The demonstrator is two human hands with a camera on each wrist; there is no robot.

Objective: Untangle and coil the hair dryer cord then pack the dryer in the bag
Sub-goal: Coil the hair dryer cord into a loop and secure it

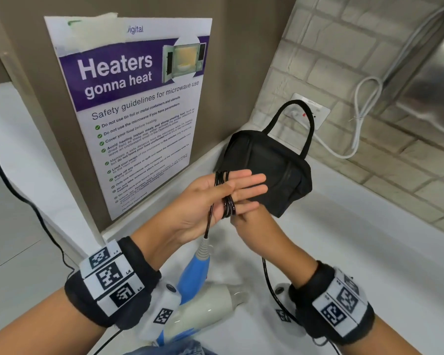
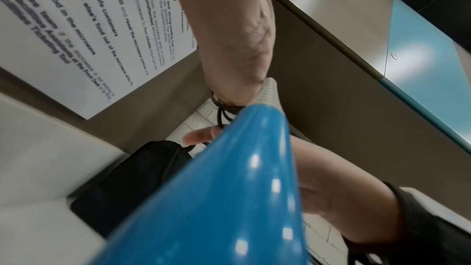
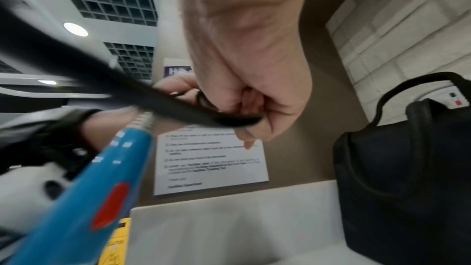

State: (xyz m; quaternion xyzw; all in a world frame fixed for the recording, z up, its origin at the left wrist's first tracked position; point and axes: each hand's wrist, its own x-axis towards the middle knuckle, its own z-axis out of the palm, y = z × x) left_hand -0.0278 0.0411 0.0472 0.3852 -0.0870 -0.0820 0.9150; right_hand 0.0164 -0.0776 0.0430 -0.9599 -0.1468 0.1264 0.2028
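The black hair dryer cord (image 1: 228, 206) is wound in several loops round the straight fingers of my left hand (image 1: 239, 187), and the thumb lies over the loops. My right hand (image 1: 244, 213) is just below it, fingers curled round the cord (image 3: 178, 104); a loose length hangs down by my right wrist. The hair dryer (image 1: 198, 267), with a blue handle and white body, lies on the white counter (image 1: 344, 252) under my forearms. Its handle (image 2: 229, 188) fills the left wrist view. The black bag (image 1: 272, 162) with a loop handle stands behind my hands in the corner.
A microwave safety poster (image 1: 139, 111) hangs on the brown wall at left. A wall socket (image 1: 310, 111) with a white cable (image 1: 364, 98) sits behind the bag. A metal appliance (image 1: 433, 85) stands at the right. Another black cable (image 1: 23, 196) runs down the far left.
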